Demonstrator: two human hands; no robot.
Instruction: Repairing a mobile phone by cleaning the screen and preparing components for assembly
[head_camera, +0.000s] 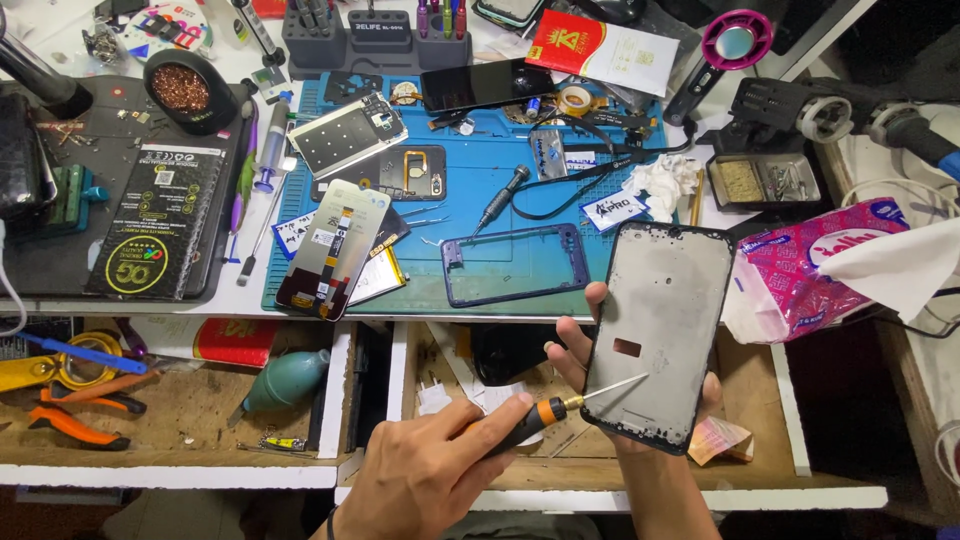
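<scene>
Left hand (590, 350) grips the grey phone frame (660, 335) from behind, fingers wrapped on its left edge, tilting it face-up over the open drawer (770, 400) so the flat side is reachable. Right hand (430, 470) is closed on a black-orange screwdriver (560, 407), tip resting on the frame's lower middle. Blue work mat (500, 210) on the desk is crowded: a blue bezel (512, 265), a display panel (335, 250). Free room is only over the drawer; a tissue pack (820, 265) sits just beside the frame's right edge.

Bare hands, no gloves

Left hand (425, 480) and right hand (600, 365): no sleeves showing, no rings seen. Thin dark band at left wrist, near the frame's bottom edge.
</scene>
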